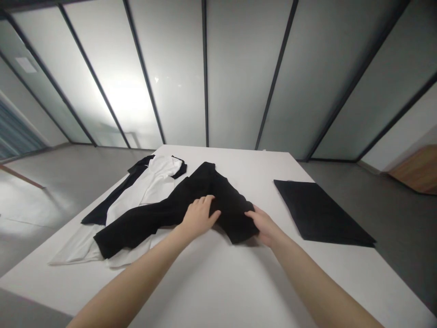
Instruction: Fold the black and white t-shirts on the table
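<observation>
A black garment with two long legs, which looks like a pair of trousers (205,187), lies bunched across the middle of the white table. One leg stretches to the left over white clothes, and the other bends down to the right. My left hand (199,216) rests on top of the trousers near the middle, thumb spread away from the fingers. At the right edge of the cloth, my right hand (264,225) grips the fabric between thumb and fingers. Part of the right hand's fingers is hidden behind the cloth.
Overlapping white clothes (155,175) and a dark garment (118,196) lie on the table's left side. A flat black cloth (321,212) lies at the right. The white table (211,282) has its far edge near a frosted glass wall (239,77).
</observation>
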The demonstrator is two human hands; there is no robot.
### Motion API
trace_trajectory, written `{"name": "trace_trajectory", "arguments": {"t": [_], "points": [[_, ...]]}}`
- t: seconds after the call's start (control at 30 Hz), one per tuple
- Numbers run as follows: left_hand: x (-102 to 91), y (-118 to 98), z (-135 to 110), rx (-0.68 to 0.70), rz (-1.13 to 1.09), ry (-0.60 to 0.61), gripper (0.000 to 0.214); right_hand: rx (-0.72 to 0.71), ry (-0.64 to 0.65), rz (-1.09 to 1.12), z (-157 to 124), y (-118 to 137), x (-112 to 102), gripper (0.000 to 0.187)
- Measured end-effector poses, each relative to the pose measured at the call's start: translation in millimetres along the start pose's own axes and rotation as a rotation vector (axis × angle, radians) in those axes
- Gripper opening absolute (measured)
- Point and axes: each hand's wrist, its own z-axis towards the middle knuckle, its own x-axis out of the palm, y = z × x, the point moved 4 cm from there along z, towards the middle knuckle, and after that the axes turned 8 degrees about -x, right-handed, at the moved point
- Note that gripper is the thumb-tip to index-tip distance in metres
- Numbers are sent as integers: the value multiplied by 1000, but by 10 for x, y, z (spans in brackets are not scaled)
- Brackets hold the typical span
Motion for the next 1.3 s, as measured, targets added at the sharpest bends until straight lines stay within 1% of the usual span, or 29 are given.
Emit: {"name": "trace_trajectory", "arguments": {"t": [0.03, 0.1, 0.17, 0.23, 0.27, 0.33, 0.4, 0.43, 0.47, 0.53, 0.6, 0.63, 0.67, 0.73, 0.77, 0.8, 0.83, 0.9, 0.97, 1.0, 1.07, 1.1, 1.17, 1.23, 1.3], "points": [[27, 150, 65, -98, 105, -5, 55, 2, -24, -10, 36, 28, -19, 49], [59, 410, 161, -242, 261, 5, 60, -25, -50, -53, 114, 91, -51, 50], [45, 599, 225, -321, 343, 32, 52, -89, -54, -118, 203, 172, -94, 45], [-7, 728, 267, -367, 353, 113, 37, -178, -78, -232, 306, 281, -196, 36], [-51, 773, 280, -375, 326, 162, 32, -233, -107, -326, 359, 353, -282, 33], [-178, 825, 286, -340, 197, 253, 28, -364, -193, -588, 452, 541, -525, 34], [-367, 869, 246, -269, 5, 303, 27, -481, -306, -835, 506, 763, -850, 38], [-477, 909, 204, -248, -97, 317, 29, -497, -362, -919, 520, 867, -1041, 39], [-589, 975, 147, -259, -188, 323, 31, -500, -406, -988, 524, 965, -1236, 40], [-797, 1174, 6, -329, -344, 306, 40, -518, -513, -1089, 496, 1151, -1626, 42], [-920, 1416, -147, -399, -453, 333, 48, -479, -581, -1174, 465, 1268, -1966, 43], [-943, 1536, -215, -421, -445, 372, 50, -457, -589, -1217, 458, 1298, -2099, 44], [-931, 1649, -277, -442, -391, 451, 52, -437, -584, -1263, 461, 1309, -2202, 44], [-857, 1829, -366, -484, -214, 620, 50, -397, -544, -1348, 497, 1280, -2318, 43], [-821, 1876, -374, -482, -129, 652, 47, -374, -515, -1384, 528, 1246, -2332, 42], [-793, 1882, -350, -461, -67, 628, 45, -345, -493, -1415, 564, 1205, -2323, 44], [-775, 1842, -298, -425, -32, 553, 43, -318, -481, -1448, 601, 1165, -2291, 47], [-755, 1633, -150, -319, -24, 319, 40, -302, -480, -1528, 677, 1099, -2159, 53], [-684, 1308, 6, -217, -70, 146, 36, -369, -459, -1603, 757, 1046, -1946, 54], [-620, 1113, 87, -138, -117, 98, 33, -425, -417, -1624, 799, 1013, -1817, 52], [-437, 737, 248, 4, -233, 60, 26, -523, -284, -1620, 885, 920, -1553, 50], [-329, 578, 331, 50, -285, 49, 25, -547, -219, -1612, 924, 863, -1432, 50], [-97, 336, 498, 118, -349, 32, 25, -538, -139, -1613, 985, 742, -1233, 52], [140, 189, 651, 170, -319, 59, 28, -461, -127, -1630, 1018, 630, -1102, 56], [337, 150, 780, 141, -180, 93, 31, -359, -156, -1652, 1016, 545, -1033, 61]]}}
